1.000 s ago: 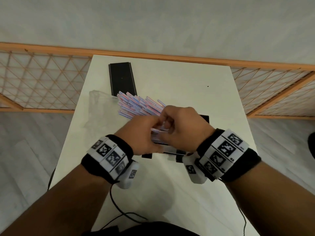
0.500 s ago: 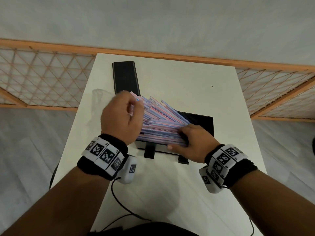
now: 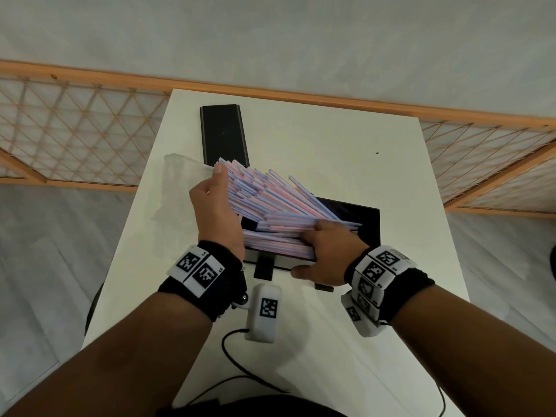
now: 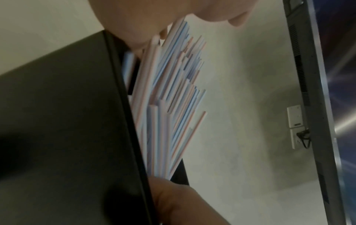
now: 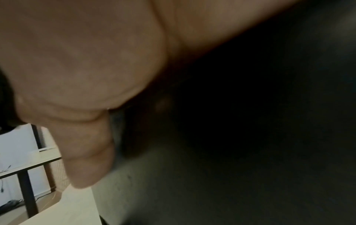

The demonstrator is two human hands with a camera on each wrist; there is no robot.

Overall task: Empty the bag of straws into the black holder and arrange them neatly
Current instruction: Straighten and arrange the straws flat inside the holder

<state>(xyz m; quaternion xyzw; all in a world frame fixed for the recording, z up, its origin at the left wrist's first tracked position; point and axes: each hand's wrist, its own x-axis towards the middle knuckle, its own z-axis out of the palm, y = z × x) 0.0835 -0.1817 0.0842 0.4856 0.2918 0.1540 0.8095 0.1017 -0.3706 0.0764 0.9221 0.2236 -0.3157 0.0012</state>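
A thick fan of pink, blue and white straws (image 3: 270, 200) lies slanted across the black holder (image 3: 365, 224) at the table's middle, its left ends sticking up and out past the holder. My left hand (image 3: 218, 194) lies flat along those left ends with its fingers straight, pressing on them. My right hand (image 3: 325, 251) grips the straws' right ends at the holder's near wall, thumb pointing left. In the left wrist view the straws (image 4: 169, 99) run beside the holder's dark wall (image 4: 67, 121) into my right hand (image 4: 173, 201). The right wrist view is mostly dark, showing only a finger (image 5: 86, 152).
A flat black lid (image 3: 224, 133) lies at the far left of the white table (image 3: 331, 130). The empty clear bag (image 3: 177, 188) lies left of the straws. A wooden lattice fence (image 3: 75, 139) runs behind the table. A cable (image 3: 237, 356) trails at the near edge.
Both hands were together at the straws' near ends. The left hand has moved out to the far left ends and the right to the right ends; the straws have fanned out.
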